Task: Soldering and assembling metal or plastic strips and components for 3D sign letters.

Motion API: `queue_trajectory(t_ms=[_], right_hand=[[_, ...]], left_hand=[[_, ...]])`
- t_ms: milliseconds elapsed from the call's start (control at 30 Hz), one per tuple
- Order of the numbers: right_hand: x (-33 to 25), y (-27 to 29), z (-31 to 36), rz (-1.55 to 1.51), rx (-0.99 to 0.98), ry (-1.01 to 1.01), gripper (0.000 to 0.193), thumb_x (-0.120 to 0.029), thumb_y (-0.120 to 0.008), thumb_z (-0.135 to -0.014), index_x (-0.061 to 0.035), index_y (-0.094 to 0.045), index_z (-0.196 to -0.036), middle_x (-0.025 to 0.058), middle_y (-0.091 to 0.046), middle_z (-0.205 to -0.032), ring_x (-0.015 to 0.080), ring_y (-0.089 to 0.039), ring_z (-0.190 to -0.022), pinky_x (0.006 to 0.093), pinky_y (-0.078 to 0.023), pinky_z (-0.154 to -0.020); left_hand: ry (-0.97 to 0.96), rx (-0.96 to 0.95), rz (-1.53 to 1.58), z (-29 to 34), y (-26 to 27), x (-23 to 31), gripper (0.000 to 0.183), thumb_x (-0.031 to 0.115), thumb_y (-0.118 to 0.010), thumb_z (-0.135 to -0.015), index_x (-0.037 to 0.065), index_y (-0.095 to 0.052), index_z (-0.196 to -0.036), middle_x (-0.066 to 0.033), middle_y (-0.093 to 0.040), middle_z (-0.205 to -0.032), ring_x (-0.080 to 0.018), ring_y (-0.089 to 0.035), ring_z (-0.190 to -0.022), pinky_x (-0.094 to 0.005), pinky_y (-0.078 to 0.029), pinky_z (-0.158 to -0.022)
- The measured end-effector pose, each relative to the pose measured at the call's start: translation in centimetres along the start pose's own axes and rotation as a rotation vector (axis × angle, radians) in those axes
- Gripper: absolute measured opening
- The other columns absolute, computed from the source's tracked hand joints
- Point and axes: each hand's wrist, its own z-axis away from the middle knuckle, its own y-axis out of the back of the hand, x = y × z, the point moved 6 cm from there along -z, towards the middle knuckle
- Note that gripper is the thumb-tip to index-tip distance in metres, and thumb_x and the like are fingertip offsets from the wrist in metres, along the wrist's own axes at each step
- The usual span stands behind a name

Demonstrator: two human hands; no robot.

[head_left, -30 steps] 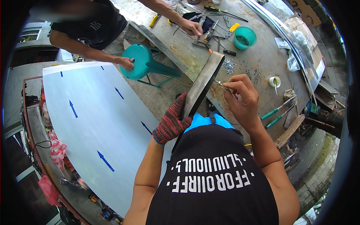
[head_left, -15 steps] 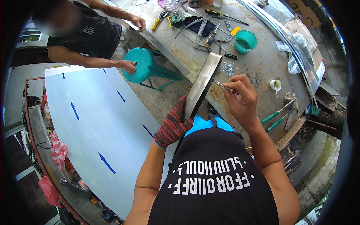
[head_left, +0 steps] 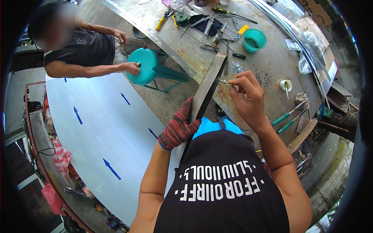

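Note:
My left hand (head_left: 179, 126), in a red-and-black knit glove, grips the lower part of a long bent sheet-metal channel (head_left: 208, 83). The channel slants up over the table's near edge, its dark hollow side toward my right. My bare right hand (head_left: 250, 97) pinches a small, slim metal pin-like piece (head_left: 226, 82) between thumb and fingers. This piece points left, its thin tip at the channel's open side; whether it touches is hard to tell. Beyond my right hand lie a heap of small silvery fasteners (head_left: 237, 68) and scattered dark ones (head_left: 265, 80) on the worktable.
The metal worktable (head_left: 182, 58) also bears a green bowl (head_left: 254, 40), snips (head_left: 164, 19), screwdrivers, a white cup (head_left: 285, 85) and long metal strips. Green-handled tools (head_left: 286, 126) lie right. A co-worker (head_left: 93, 50) leans by a green stool (head_left: 144, 66). A large pale sheet (head_left: 97, 128) lies left.
The co-worker has shifted left, drawing one hand back from the table edge. My right hand has moved slightly left and up with the pin-like piece. My left grip stays on the channel.

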Motion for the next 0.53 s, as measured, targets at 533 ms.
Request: queue_trajectory(t_ms=[533], right_hand=[[1.0,-1.0,-1.1,0.082,-0.051,-0.028,0.015,-0.009,-0.080,-0.085,-0.0025,-0.068,-0.091,0.0077,-0.064,-0.090,0.0218,-0.061,-0.065,0.0355,-0.049,-0.061]], left_hand=[[0.156,-0.137,0.375,0.0,-0.5,-0.2,0.084,0.028,-0.073,-0.091,0.006,-0.031,-0.161,-0.0083,-0.065,-0.116,-0.0130,-0.061,-0.072,-0.0291,-0.055,-0.066]])
